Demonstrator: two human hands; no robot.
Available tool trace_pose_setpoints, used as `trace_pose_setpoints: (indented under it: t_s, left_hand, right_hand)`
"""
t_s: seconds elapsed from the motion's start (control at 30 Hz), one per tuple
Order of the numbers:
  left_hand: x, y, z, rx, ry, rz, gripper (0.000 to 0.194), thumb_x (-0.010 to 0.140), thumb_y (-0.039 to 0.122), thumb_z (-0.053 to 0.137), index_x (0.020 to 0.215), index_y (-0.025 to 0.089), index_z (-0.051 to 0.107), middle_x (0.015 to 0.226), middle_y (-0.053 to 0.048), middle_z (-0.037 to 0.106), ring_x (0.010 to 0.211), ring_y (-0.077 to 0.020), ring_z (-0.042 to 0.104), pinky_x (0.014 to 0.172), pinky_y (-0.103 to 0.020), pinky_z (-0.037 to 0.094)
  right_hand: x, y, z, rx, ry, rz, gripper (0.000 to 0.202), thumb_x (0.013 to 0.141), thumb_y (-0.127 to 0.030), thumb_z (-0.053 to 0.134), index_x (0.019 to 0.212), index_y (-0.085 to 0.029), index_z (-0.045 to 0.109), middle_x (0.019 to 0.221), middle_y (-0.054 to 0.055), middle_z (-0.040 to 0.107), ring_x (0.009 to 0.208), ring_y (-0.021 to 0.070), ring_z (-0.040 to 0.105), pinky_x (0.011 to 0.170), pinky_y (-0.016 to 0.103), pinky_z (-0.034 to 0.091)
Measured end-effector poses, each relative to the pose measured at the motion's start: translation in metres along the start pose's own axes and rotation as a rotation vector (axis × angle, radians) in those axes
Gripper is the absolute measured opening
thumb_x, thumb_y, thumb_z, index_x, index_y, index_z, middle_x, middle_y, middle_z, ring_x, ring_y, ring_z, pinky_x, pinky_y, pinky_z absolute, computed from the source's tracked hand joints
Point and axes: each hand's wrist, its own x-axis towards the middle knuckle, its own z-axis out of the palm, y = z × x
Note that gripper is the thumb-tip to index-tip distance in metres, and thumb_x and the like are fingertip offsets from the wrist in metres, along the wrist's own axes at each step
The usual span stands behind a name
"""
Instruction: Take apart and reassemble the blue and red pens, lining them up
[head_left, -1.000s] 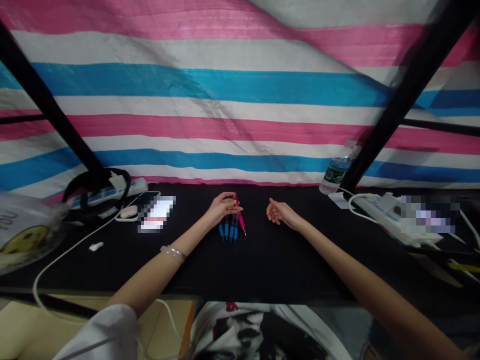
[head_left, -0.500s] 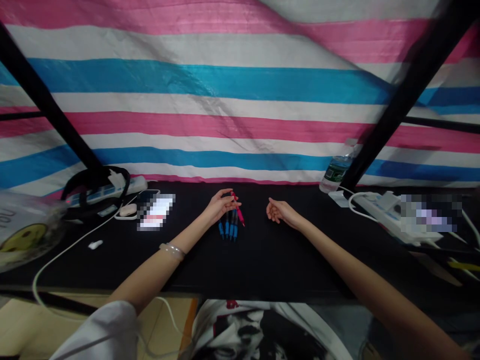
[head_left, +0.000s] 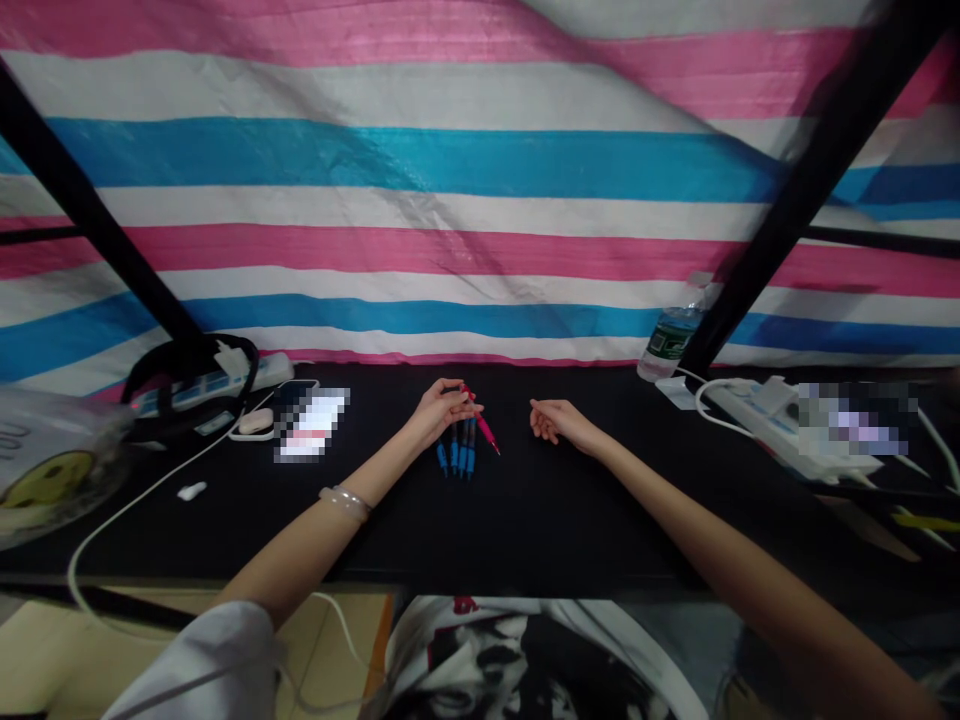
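Between the thumb and fingers of my left hand [head_left: 444,410] is a red pen [head_left: 487,433], its tip slanting down to the right. Just below that hand, several blue pens [head_left: 461,457] lie side by side on the black desk [head_left: 525,520], their upper ends hidden under the fingers. My right hand [head_left: 553,421] rests to the right of the pens, touching none of them. Its fingers are loosely curled, and nothing shows in them.
A phone [head_left: 313,424], an earbud case [head_left: 256,420] and a power strip [head_left: 270,371] lie on the left, near a plastic bag [head_left: 52,460]. A water bottle [head_left: 670,335] and another power strip [head_left: 787,430] stand right. Striped sheeting hangs behind.
The red pen has tilted further, its lower tip swinging to the right. My right hand has shifted very slightly left. The blue pens have stayed in place.
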Motion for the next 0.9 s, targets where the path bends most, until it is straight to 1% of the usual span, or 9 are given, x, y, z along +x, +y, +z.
trace_pose_setpoints:
  t_s: [0.1,0.27,0.4,0.53,0.67,0.73,0.9]
  left_hand:
    - [-0.001,0.000,0.001,-0.053,0.017,0.002,0.029,0.075,0.006,0.060,0.098,0.015,0.044,0.079,-0.006,0.065,0.073,-0.0217,0.068,0.079,-0.040,0.052]
    - [-0.004,0.001,0.005,-0.106,0.030,-0.005,0.032,0.076,0.005,0.059,0.102,0.014,0.043,0.084,-0.010,0.066,0.074,-0.0213,0.068,0.082,-0.039,0.051]
    - [-0.012,0.000,0.015,-0.126,0.036,0.047,0.029,0.076,0.005,0.059,0.096,0.015,0.041,0.080,-0.007,0.066,0.074,-0.0219,0.068,0.081,-0.040,0.051]
    - [-0.020,-0.001,0.028,-0.125,-0.033,0.090,0.025,0.076,0.005,0.058,0.089,0.016,0.039,0.078,-0.006,0.066,0.076,-0.0231,0.068,0.082,-0.043,0.051]
    - [-0.024,-0.001,0.033,-0.140,-0.012,0.132,0.026,0.077,0.005,0.057,0.090,0.016,0.039,0.079,-0.005,0.066,0.076,-0.0211,0.068,0.084,-0.042,0.049]
    - [-0.024,0.000,0.033,-0.133,0.006,0.149,0.026,0.076,0.005,0.058,0.090,0.016,0.038,0.079,-0.004,0.066,0.075,-0.0203,0.068,0.082,-0.041,0.050]
    - [-0.023,0.001,0.031,-0.092,0.023,0.126,0.026,0.076,0.006,0.059,0.089,0.016,0.039,0.080,-0.006,0.066,0.075,-0.0215,0.068,0.070,-0.031,0.051]
  right_hand:
    - [0.002,0.005,0.001,-0.069,0.005,-0.040,0.040,0.078,-0.051,0.052,0.063,-0.014,0.056,0.049,0.001,0.055,0.039,0.0071,0.045,0.033,0.017,0.032]
    - [0.004,0.008,0.002,-0.080,0.014,-0.062,0.039,0.078,-0.051,0.052,0.063,-0.015,0.055,0.048,0.000,0.054,0.038,0.0066,0.043,0.032,0.017,0.029]
    - [0.002,0.006,0.004,-0.083,0.043,-0.071,0.040,0.077,-0.052,0.051,0.062,-0.015,0.055,0.047,0.000,0.053,0.036,0.0060,0.041,0.032,0.018,0.026]
    - [0.001,0.006,0.007,-0.071,0.088,-0.079,0.040,0.077,-0.052,0.052,0.060,-0.016,0.054,0.044,-0.002,0.050,0.034,0.0051,0.037,0.034,0.018,0.024]
    - [0.001,0.006,0.008,-0.075,0.102,-0.073,0.040,0.076,-0.052,0.052,0.059,-0.016,0.054,0.043,-0.003,0.049,0.034,0.0052,0.037,0.035,0.019,0.024]
    - [0.001,0.005,0.008,-0.082,0.103,-0.069,0.040,0.075,-0.053,0.052,0.059,-0.017,0.054,0.043,-0.002,0.049,0.034,0.0053,0.037,0.034,0.019,0.023]
    - [0.000,0.004,0.008,-0.093,0.112,-0.070,0.039,0.075,-0.052,0.053,0.059,-0.017,0.054,0.043,-0.003,0.049,0.034,0.0056,0.037,0.035,0.019,0.023]
